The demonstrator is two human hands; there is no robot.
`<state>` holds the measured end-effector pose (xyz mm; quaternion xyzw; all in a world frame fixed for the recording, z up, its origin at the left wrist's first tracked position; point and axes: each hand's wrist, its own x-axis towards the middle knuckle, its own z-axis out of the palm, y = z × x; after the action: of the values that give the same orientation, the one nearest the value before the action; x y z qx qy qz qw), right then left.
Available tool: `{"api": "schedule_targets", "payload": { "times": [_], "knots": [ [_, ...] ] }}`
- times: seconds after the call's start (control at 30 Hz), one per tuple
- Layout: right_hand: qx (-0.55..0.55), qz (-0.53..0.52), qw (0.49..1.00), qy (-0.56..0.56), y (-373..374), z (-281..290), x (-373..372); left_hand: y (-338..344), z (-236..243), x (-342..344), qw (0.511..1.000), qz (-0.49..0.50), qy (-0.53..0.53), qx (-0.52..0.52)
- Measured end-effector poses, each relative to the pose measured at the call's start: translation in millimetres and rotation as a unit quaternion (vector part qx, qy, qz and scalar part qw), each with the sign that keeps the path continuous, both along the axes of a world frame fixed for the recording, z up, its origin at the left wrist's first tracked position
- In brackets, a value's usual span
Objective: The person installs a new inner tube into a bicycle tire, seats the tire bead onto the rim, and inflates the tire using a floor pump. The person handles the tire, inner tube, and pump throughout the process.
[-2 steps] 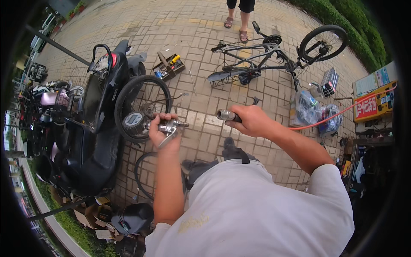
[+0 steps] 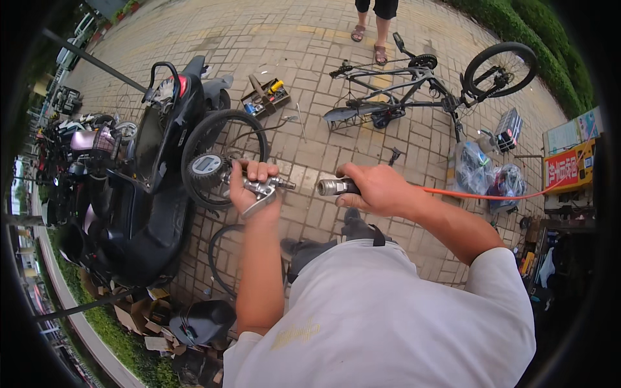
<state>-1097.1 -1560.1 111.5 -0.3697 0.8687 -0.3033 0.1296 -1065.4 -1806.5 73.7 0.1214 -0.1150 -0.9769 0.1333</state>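
My left hand [image 2: 254,189] is wrapped round a tire inflator gun with a round digital gauge [image 2: 207,165], its metal nipple pointing right. Facing that nipple, an air hose coupler [image 2: 336,187] of metal with a dark grip sits in my right hand [image 2: 381,189], fingers closed on it. A small gap separates coupler and nipple. From the right hand an orange-red air hose [image 2: 479,193] runs off to the right. Just beyond the left hand, a bicycle wheel [image 2: 262,139] with a black tire leans by a black scooter [image 2: 139,223].
An upside-down bicycle frame [image 2: 394,90] lies on the brick paving ahead, with a person's sandaled feet [image 2: 380,55] behind it. An open toolbox [image 2: 265,97] stands left of it. Plastic bags [image 2: 479,168] lie right. A loose black tire [image 2: 213,258] is near my legs.
My right hand has brought the coupler left, closer to the inflator's nipple. The left hand has shifted slightly right, and the whole view has moved a little.
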Motion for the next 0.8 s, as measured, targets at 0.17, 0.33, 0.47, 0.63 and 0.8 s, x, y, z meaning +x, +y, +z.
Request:
{"api": "schedule_targets", "payload": {
  "times": [0.17,0.33,0.47,0.63,0.8],
  "knots": [
    [0.007,0.011,0.999,-0.04,-3.0,13.2,-0.8,28.9,57.9,-18.5,0.986,0.009,0.102,-0.133],
    [-0.129,-0.035,0.991,-0.009,-8.2,26.3,-3.4,41.3,100.2,-22.4,0.955,0.014,0.186,-0.229],
    [-0.186,-0.049,0.981,-0.023,-23.5,45.9,8.0,34.0,123.1,-23.5,0.931,-0.028,0.241,-0.271],
    [-0.309,-0.059,0.946,-0.076,-50.7,68.0,23.9,21.2,174.3,-17.9,0.884,-0.082,0.319,-0.333],
    [-0.411,-0.041,0.905,-0.105,-67.7,87.2,37.0,15.5,201.1,-8.2,0.861,-0.102,0.35,-0.354]
  ]
}}
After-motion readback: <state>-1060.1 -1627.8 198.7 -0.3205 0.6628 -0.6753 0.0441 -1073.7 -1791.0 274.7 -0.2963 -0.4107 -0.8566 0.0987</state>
